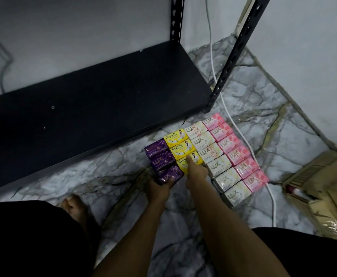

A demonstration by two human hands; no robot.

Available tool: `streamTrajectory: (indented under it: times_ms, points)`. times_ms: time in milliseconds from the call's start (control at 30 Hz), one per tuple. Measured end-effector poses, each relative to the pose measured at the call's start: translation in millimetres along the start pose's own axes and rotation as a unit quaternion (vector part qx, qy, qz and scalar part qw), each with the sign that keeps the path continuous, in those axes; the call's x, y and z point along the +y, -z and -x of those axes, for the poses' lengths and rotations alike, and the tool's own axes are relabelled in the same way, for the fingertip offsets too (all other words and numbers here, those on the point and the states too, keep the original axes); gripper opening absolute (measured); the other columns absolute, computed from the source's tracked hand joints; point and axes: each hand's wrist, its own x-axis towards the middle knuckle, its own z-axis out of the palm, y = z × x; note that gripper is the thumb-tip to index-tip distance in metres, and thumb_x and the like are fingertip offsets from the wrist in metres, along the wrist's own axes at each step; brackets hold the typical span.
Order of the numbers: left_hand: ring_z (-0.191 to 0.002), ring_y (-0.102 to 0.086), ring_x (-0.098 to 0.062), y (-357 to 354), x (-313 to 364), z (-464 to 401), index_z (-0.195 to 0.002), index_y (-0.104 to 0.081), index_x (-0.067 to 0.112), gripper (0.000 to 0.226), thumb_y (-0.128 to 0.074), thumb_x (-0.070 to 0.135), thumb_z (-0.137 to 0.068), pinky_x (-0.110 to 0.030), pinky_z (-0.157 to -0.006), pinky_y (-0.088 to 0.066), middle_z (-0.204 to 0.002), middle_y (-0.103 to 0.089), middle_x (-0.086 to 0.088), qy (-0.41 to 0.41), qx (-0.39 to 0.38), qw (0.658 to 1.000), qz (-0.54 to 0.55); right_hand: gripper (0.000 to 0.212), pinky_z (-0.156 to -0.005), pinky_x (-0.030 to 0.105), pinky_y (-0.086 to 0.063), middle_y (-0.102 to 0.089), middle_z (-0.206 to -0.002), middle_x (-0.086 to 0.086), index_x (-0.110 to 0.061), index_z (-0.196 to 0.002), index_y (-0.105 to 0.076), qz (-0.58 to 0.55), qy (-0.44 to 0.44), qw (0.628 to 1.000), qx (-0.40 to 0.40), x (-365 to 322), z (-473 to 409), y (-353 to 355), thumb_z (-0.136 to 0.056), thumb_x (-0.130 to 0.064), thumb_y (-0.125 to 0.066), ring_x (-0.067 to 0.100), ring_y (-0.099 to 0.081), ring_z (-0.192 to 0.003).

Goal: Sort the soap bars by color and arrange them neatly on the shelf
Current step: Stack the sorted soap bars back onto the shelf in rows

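At the left, the black shelf (95,96) lies low over the marble floor (249,92), its flat board bare and dark, its front edge running diagonally toward the slotted upright post (237,50) at the right. A bare foot (72,205) rests on the floor near that front edge.

Just in front of the edge, the soap bars sit on the floor in colour columns, packed side by side: purple bars (159,156), then yellow bars (180,146), then white bars (215,158), then pink bars (235,148). A strip of open floor separates the block from the shelf edge; wider open floor lies toward the person.

The left hand (159,186) grips the nearest purple bar (168,176), fingers curled around its near end. The right hand (196,168) rests on the nearest yellow bar (187,161), one finger stretched flat over its top; whether the other fingers curl around it cannot be told.

A white cable (241,136) runs along the floor touching the pink column's right side. Further right stands a cardboard box (327,188).
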Motion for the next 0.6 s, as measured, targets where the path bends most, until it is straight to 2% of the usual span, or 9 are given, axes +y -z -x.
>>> streamTrajectory:
  times_ms: [33, 133, 167, 233, 300, 367, 433, 500, 600]
  points:
    - [-0.097, -0.069, -0.025, 1, 2, 3, -0.106, -0.071, 0.011, 0.048, -0.090, 0.034, -0.068, -0.045, -0.088, -0.056, -0.107, -0.073, -0.008, -0.001, 0.000, 1.000, -0.006, 0.096, -0.087, 0.044, -0.050, -0.057, -0.124, 0.018, 0.000, -0.141, -0.041, -0.008, -0.007, 1.000, 0.005, 0, 2, 0, -0.072, -0.052, -0.082, 0.026, -0.053, -0.094]
    - [-0.089, -0.067, -0.020, 3, -1, 5, -0.106, -0.072, 0.005, 0.045, -0.090, 0.026, -0.070, -0.032, -0.079, -0.054, -0.105, -0.073, -0.009, -0.008, 0.007, 1.000, -0.011, 0.105, -0.074, 0.040, -0.043, -0.051, -0.093, 0.011, -0.001, -0.146, -0.036, -0.027, -0.012, 1.000, 0.003, 0, -2, 4, -0.066, -0.045, -0.089, 0.017, -0.038, -0.065]
    - [-0.088, -0.065, -0.018, 5, -1, 8, -0.106, -0.072, 0.003, 0.047, -0.090, 0.026, -0.070, -0.029, -0.076, -0.051, -0.105, -0.072, -0.008, -0.002, 0.010, 1.000, -0.014, 0.106, -0.074, 0.039, -0.044, -0.050, -0.088, 0.009, -0.001, -0.147, -0.034, -0.026, -0.013, 1.000, 0.000, 0, 0, 5, -0.066, -0.042, -0.090, 0.018, -0.039, -0.064]
    - [-0.092, -0.064, -0.018, 9, -5, 14, -0.105, -0.070, 0.002, 0.051, -0.091, 0.032, -0.069, -0.028, -0.076, -0.049, -0.103, -0.070, -0.005, 0.020, 0.006, 0.999, -0.026, 0.103, -0.084, 0.043, -0.051, -0.060, -0.108, 0.017, 0.001, -0.146, -0.034, -0.035, -0.014, 0.999, 0.006, 0, 4, 10, -0.068, -0.036, -0.090, 0.029, -0.057, -0.087]
    - [-0.096, -0.068, -0.021, 16, -14, 17, -0.105, -0.074, 0.005, 0.055, -0.091, 0.040, -0.066, -0.029, -0.078, -0.052, -0.105, -0.074, -0.007, 0.029, -0.001, 0.999, -0.034, 0.099, -0.093, 0.047, -0.053, -0.056, -0.131, 0.021, 0.003, -0.141, -0.038, 0.009, -0.008, 1.000, 0.018, 3, 12, 20, -0.068, -0.039, -0.089, 0.033, -0.059, -0.110]
    - [-0.095, -0.070, -0.023, 28, -22, 24, -0.103, -0.076, 0.008, 0.055, -0.092, 0.042, -0.064, -0.032, -0.080, -0.056, -0.105, -0.075, -0.009, 0.029, -0.004, 0.999, -0.035, 0.084, -0.092, 0.045, -0.055, -0.060, -0.123, 0.019, 0.007, -0.130, -0.049, 0.067, 0.006, 0.998, 0.012, 14, 15, 36, -0.071, -0.040, -0.087, 0.033, -0.061, -0.112]
    - [-0.094, -0.068, -0.021, 44, -31, 29, -0.102, -0.075, 0.007, 0.051, -0.091, 0.039, -0.066, -0.033, -0.079, -0.055, -0.106, -0.073, -0.006, 0.038, -0.001, 0.999, -0.021, 0.064, -0.083, 0.043, -0.057, -0.066, -0.106, 0.015, 0.006, -0.110, -0.061, 0.095, 0.031, 0.995, -0.005, 30, 22, 52, -0.071, -0.036, -0.088, 0.030, -0.066, -0.098]
    - [-0.090, -0.066, -0.021, 64, -41, 34, -0.105, -0.074, 0.007, 0.051, -0.090, 0.039, -0.068, -0.029, -0.072, -0.052, -0.105, -0.072, -0.006, 0.047, -0.009, 0.999, -0.012, 0.066, -0.080, 0.047, -0.059, -0.071, -0.097, 0.016, 0.003, -0.099, -0.069, 0.151, 0.069, 0.986, -0.025, 47, 30, 62, -0.061, -0.046, -0.090, 0.029, -0.069, -0.089]
    - [-0.095, -0.068, -0.024, 88, -57, 35, -0.117, -0.072, 0.004, 0.088, -0.092, 0.056, -0.049, -0.033, -0.077, -0.057, -0.110, -0.073, -0.011, 0.049, -0.019, 0.999, 0.014, 0.071, -0.078, 0.047, -0.059, -0.073, -0.093, 0.019, 0.000, -0.092, -0.074, 0.250, 0.122, 0.960, -0.022, 71, 23, 66, -0.048, -0.054, -0.089, 0.035, -0.071, -0.090]
